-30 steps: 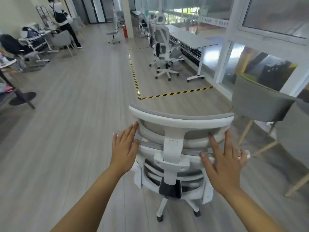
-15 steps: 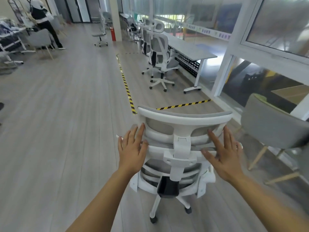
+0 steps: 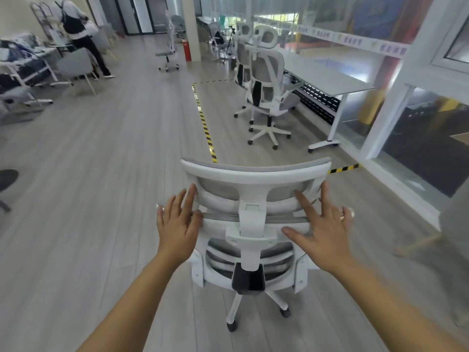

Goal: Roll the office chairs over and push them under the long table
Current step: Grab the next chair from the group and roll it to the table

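Closest in, both bare forearms reach forward to the white office chair [image 3: 250, 224], seen from behind. The left hand [image 3: 177, 222] lies flat with fingers spread and straight against the left edge of the backrest frame, just under the headrest [image 3: 253, 171]. The right hand [image 3: 322, 228] is likewise spread wide, fingers straight, palm against the right side of the backrest, thumb pointing in toward the central white spine. Neither hand curls round anything. The chair stands upright on the grey wood floor [image 3: 101, 199], its white star base and dark casters showing beneath the seat; a black lumbar block sits low on the spine.

Just beyond the headrest, yellow-and-black hazard tape [image 3: 205, 130] marks a corner on the floor. Inside that taped area, further on and to the right, two more white mesh chairs [image 3: 266, 80] stand beside the long table, whose grey tabletop [image 3: 322, 77] runs along the glass wall [image 3: 380, 21] on white legs. The held chair is well apart from the table, outside the tape.

Far back, another white chair [image 3: 168, 50] stands alone near a pillar and a red extinguisher [image 3: 187, 50]. At far left, a person in dark trousers with a backpack [image 3: 76, 29] stands by cluttered desks and a grey shell chair [image 3: 74, 64]
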`<state>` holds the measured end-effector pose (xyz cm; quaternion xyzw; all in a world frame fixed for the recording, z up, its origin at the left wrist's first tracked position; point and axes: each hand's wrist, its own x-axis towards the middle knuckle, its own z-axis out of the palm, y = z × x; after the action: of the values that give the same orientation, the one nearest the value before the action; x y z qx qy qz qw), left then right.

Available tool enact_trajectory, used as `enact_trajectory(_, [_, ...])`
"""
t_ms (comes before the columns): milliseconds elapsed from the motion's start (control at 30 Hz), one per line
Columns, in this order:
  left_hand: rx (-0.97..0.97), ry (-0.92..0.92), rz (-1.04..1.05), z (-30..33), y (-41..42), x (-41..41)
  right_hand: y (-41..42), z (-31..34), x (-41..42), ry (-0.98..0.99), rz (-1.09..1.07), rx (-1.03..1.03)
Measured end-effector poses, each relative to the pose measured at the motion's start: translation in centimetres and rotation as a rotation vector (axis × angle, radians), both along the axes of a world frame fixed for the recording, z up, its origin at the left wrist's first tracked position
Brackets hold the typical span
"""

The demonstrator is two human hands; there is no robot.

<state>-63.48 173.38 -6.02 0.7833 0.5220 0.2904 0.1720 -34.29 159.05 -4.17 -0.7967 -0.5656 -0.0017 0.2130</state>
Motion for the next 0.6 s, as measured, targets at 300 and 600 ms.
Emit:
enact_trajectory(300, [-0.044,0.08,0.101,0.8,24.6,0.2,26.1,-0.1,0.8,0.006,0.094,-0.017])
enact_trajectory(600, [0.014,0.049,0.112,-0.4,49.2,0.7,51.6,-0.7,2.3,-0.015,0.15,0.023])
